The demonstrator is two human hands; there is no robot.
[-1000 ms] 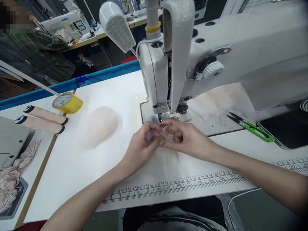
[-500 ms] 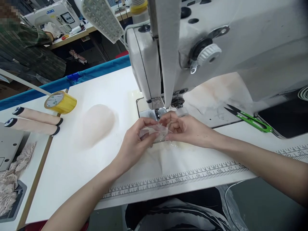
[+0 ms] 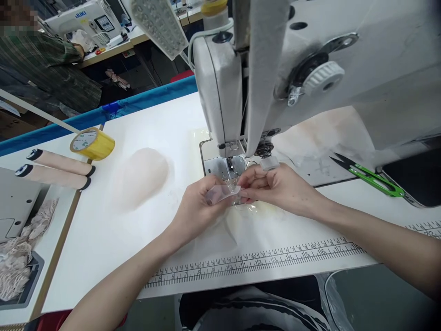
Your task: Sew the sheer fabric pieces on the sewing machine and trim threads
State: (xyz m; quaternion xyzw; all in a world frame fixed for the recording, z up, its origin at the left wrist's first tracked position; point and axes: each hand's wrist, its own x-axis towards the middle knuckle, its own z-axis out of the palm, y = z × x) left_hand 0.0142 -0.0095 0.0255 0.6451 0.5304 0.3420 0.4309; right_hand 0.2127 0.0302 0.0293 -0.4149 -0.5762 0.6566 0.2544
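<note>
Just in front of the sewing machine's needle plate (image 3: 215, 166), my left hand (image 3: 195, 207) is closed on a small piece of sheer, whitish fabric (image 3: 217, 194), thumb on top. The thumb and fingertips of my right hand (image 3: 282, 191) pinch the right end of the same piece. Both hands are below the presser foot (image 3: 231, 164) and close together, the fabric spanning between them. Part of the sheer material seems to hang below my left hand over the white table, its lower edge hard to make out.
Green thread snips (image 3: 375, 180) lie right, beside a dark phone-like device (image 3: 416, 172). Left are a yellow tape roll (image 3: 93, 143), two thread-like spools (image 3: 55, 177) and a pale sheer cup-shaped piece (image 3: 146, 172). A printed ruler (image 3: 258, 262) lines the front edge. A co-worker (image 3: 44, 69) sits beyond.
The view has shifted, so the machine appears farther right. Relative to the needle plate, my hands have come back toward me, and the presser foot now shows. The fabric between them looks flatter and folded.
</note>
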